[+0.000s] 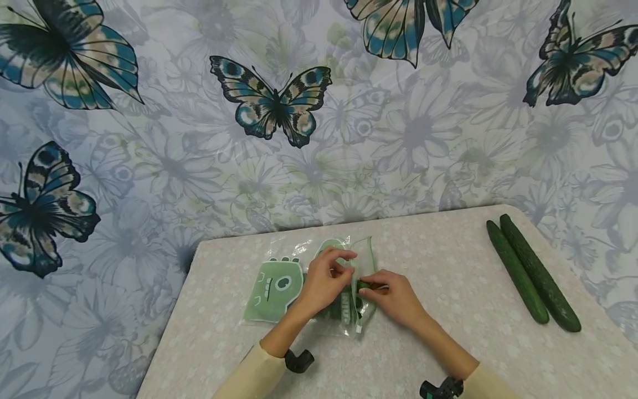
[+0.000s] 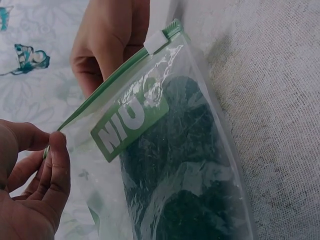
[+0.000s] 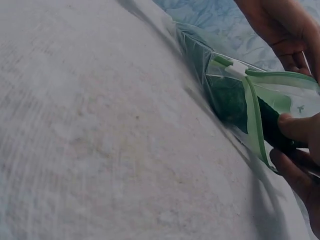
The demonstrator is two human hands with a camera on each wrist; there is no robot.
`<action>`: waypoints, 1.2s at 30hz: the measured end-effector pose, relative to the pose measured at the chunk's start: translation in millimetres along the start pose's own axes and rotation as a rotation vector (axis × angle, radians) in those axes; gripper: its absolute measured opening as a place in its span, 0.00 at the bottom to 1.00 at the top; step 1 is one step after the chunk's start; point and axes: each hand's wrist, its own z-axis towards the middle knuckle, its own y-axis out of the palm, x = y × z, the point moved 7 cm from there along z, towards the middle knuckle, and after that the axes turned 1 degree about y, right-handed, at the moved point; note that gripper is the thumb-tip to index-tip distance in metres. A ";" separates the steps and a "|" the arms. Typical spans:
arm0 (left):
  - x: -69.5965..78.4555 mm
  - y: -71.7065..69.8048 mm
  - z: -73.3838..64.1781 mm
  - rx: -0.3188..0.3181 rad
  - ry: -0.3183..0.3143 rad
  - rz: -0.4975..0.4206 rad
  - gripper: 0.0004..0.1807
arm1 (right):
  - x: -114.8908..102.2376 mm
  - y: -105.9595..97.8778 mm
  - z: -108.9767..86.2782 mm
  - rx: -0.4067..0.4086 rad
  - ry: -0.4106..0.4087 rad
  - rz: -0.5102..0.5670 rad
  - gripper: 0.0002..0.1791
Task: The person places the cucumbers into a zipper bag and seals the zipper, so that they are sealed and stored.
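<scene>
Dark-green, long cucumber (image 3: 271, 124) runs lengthwise leftward from our nearer, gripping right hand (image 1: 397, 296) into the clear, green-rimmed plastic bag (image 2: 165, 150) our left hand (image 1: 325, 281) pinches.

A bag (image 1: 281, 281) with cucumbers (image 2: 182, 150) inside sits left of two more cucumbers (image 1: 540, 272), side by side at the right of the surface (image 1: 438, 260), a backdrop (image 1: 399, 138) behind.
</scene>
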 end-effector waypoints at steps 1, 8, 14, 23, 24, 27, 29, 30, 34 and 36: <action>-0.1 0.7 -0.1 -0.001 -0.002 0.003 0.14 | -1.7 -0.1 -0.7 0.012 -0.019 -0.035 0.17; 3.9 4.5 1.1 0.001 -0.001 0.002 0.15 | -3.3 -0.1 -2.0 0.047 0.026 -0.088 0.16; 7.4 7.9 0.4 -0.008 0.015 0.011 0.15 | 2.4 -1.0 -1.3 0.014 0.108 0.058 0.15; 7.4 9.6 3.9 -0.001 0.025 0.013 0.15 | 13.8 3.7 3.3 0.018 0.133 0.109 0.13; 6.4 9.5 3.9 0.000 0.020 0.011 0.15 | 13.4 4.0 3.4 0.023 0.133 0.111 0.13; 3.6 8.3 3.7 0.004 0.004 0.007 0.15 | 11.4 4.0 3.6 0.047 0.116 0.073 0.13; 2.0 7.4 3.5 0.006 -0.001 0.003 0.16 | 9.9 4.2 3.7 0.060 0.113 0.042 0.14; 1.5 6.9 3.4 0.007 -0.003 0.001 0.16 | 9.7 4.3 3.9 0.066 0.113 0.030 0.14; -1.9 5.3 3.1 0.003 -0.021 -0.025 0.16 | 10.3 6.3 4.9 0.072 0.117 0.016 0.14; -3.2 4.8 3.1 0.001 -0.030 -0.035 0.15 | 12.1 7.7 4.7 0.065 0.128 0.024 0.13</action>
